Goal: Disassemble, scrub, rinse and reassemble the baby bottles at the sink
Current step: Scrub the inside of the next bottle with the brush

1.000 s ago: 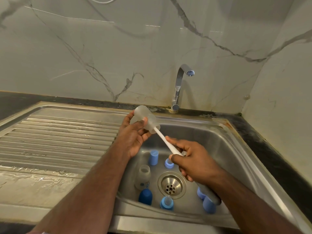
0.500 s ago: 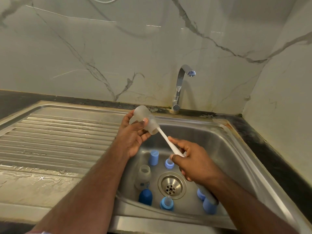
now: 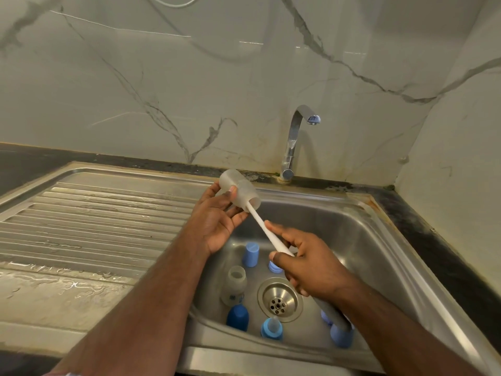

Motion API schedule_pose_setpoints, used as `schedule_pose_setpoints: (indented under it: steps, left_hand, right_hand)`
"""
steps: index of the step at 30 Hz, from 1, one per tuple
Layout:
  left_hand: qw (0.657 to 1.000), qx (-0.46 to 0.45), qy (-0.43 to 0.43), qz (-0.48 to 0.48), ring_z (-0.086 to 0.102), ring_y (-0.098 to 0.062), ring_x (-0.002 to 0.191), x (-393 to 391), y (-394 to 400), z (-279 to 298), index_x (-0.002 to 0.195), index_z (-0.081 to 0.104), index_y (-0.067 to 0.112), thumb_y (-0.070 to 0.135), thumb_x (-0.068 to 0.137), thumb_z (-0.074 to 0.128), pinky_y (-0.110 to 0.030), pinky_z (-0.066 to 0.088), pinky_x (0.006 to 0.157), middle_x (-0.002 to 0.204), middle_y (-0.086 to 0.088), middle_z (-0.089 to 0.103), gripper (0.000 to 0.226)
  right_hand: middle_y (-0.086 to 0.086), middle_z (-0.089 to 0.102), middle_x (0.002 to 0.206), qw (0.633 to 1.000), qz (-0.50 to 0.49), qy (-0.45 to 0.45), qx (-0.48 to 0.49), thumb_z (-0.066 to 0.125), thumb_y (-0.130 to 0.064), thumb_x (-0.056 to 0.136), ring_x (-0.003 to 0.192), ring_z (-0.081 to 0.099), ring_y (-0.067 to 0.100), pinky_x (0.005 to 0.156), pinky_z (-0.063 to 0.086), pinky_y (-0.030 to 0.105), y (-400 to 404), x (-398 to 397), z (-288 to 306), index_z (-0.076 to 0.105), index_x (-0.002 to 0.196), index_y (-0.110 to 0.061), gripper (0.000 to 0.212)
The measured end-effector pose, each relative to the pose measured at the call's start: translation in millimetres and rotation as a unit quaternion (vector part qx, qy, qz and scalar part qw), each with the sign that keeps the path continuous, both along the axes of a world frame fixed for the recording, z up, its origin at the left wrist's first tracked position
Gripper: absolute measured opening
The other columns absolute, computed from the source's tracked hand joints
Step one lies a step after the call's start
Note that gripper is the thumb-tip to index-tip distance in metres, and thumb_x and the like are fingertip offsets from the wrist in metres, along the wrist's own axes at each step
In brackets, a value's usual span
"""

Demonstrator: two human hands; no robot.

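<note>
brush (image 3: pixel 261 223) inside held bottle (image 3: pixel 240 191); blue caps (image 3: pixel 250 254) in sink (image 3: pixel 374 248)

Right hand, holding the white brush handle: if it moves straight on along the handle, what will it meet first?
Probably the mouth of the translucent plastic bottle that the left hand holds; the right hand grips the white brush handle just below it.

two clear bottles (image 3: pixel 239 194) (image 3: pixel 235 286), one brush (image 3: pixel 267 230), six blue pieces in the basin (image 3: pixel 250 254) (image 3: pixel 275 266) (image 3: pixel 237 317) (image 3: pixel 272 328) (image 3: pixel 342 336) (image 3: pixel 325 317), one tap (image 3: pixel 294 142), two hands (image 3: pixel 217 221) (image 3: pixel 311 263).
</note>
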State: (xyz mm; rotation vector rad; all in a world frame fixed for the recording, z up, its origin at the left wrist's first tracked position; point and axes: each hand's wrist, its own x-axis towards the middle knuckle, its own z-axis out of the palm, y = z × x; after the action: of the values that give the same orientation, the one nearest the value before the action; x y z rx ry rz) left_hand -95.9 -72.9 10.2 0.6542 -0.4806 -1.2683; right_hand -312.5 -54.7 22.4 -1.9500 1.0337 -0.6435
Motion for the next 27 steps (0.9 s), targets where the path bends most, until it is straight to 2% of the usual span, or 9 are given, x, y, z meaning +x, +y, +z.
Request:
schedule_pose_setpoints:
  steps: [4,7,9,12,17,19,22,25,27]
  left_hand:
    - [1.0,0.008,-0.013,-0.006,0.07,-0.039,0.111,0.0,0.5,-1.0,0.144,0.05,0.014,0.007,0.081,0.072,-0.046,0.062,0.078,0.135,-0.023,0.061,0.067]
    - [1.0,0.008,-0.008,0.006,0.071,-0.037,0.108,-1.1,0.1,-0.6,0.141,0.051,0.016,0.006,0.081,0.071,-0.045,0.062,0.074,0.132,-0.021,0.063,0.064]
    - [1.0,0.009,-0.009,0.004,0.071,-0.036,0.108,-0.5,-0.1,-0.9,0.142,0.051,0.016,0.007,0.085,0.07,-0.044,0.062,0.074,0.132,-0.021,0.064,0.06]
    - [1.0,0.014,-0.02,-0.015,0.072,-0.035,0.108,0.8,2.4,-0.4,0.142,0.052,0.013,0.009,0.089,0.068,-0.042,0.062,0.073,0.13,-0.021,0.066,0.055]
    - [1.0,0.019,-0.021,-0.01,0.071,-0.038,0.109,1.2,1.4,-1.8,0.142,0.051,0.016,0.006,0.082,0.071,-0.046,0.062,0.077,0.133,-0.023,0.062,0.063]
    - [1.0,0.016,-0.018,-0.002,0.07,-0.038,0.11,1.0,0.7,-1.3,0.142,0.051,0.018,0.007,0.081,0.071,-0.047,0.062,0.077,0.134,-0.022,0.062,0.065]
    - [1.0,0.01,-0.02,-0.007,0.071,-0.036,0.109,0.1,1.7,-0.6,0.142,0.051,0.018,0.007,0.082,0.07,-0.044,0.062,0.076,0.133,-0.021,0.063,0.064]
    - [0.999,0.02,-0.026,-0.008,0.072,-0.035,0.107,0.7,1.7,-1.4,0.142,0.051,0.016,0.004,0.088,0.067,-0.044,0.062,0.075,0.134,-0.022,0.061,0.058]
    - [1.0,0.021,-0.02,-0.003,0.072,-0.036,0.105,0.9,1.6,-2.2,0.142,0.051,0.017,0.001,0.091,0.064,-0.046,0.062,0.074,0.135,-0.022,0.06,0.054]
  right_hand:
    - [-0.022,0.066,0.076,0.996,-0.001,0.079,-0.049,0.065,-0.014,0.093,0.052,0.057,0.001,0.048,0.043,0.014,-5.0,-10.5,9.8,0.052,0.139,-0.044,0.057]
    - [-0.019,0.062,0.12,0.983,-0.028,0.109,-0.143,0.062,-0.018,0.094,0.082,0.059,-0.004,0.068,0.047,0.007,-2.8,-9.8,5.3,0.045,0.146,-0.042,0.059]
    - [-0.017,0.059,0.126,0.983,-0.025,0.093,-0.153,0.061,-0.019,0.095,0.09,0.058,-0.003,0.074,0.046,0.008,0.5,-6.3,2.1,0.043,0.148,-0.042,0.06]
    - [-0.016,0.063,0.114,0.985,0.004,0.096,-0.14,0.061,-0.019,0.095,0.083,0.06,0.004,0.072,0.052,0.02,0.2,-4.4,3.2,0.045,0.146,-0.044,0.059]
    - [-0.019,0.059,0.105,0.979,0.003,0.14,-0.15,0.062,-0.018,0.094,0.074,0.057,-0.006,0.058,0.045,0.014,-6.5,-12.8,8.2,0.046,0.146,-0.044,0.06]
    - [-0.021,0.058,0.091,0.993,-0.01,0.067,-0.095,0.063,-0.015,0.094,0.061,0.059,-0.003,0.051,0.043,0.014,-3.8,-11.3,5.7,0.049,0.143,-0.045,0.059]
    - [-0.002,0.06,0.067,0.998,0.016,-0.037,0.047,0.062,-0.009,0.094,0.047,0.052,0.011,0.044,0.043,0.023,2.5,-10.0,4.3,0.052,0.139,-0.046,0.06]
    - [-0.007,0.06,0.059,0.999,0.019,0.018,0.041,0.064,-0.011,0.094,0.046,0.051,0.011,0.045,0.044,0.024,1.3,-12.0,9.1,0.053,0.137,-0.048,0.057]
    - [-0.02,0.066,0.072,0.993,0.005,0.108,-0.044,0.064,-0.016,0.093,0.05,0.055,0.004,0.049,0.044,0.016,-1.6,-12.5,12.3,0.051,0.139,-0.049,0.058]
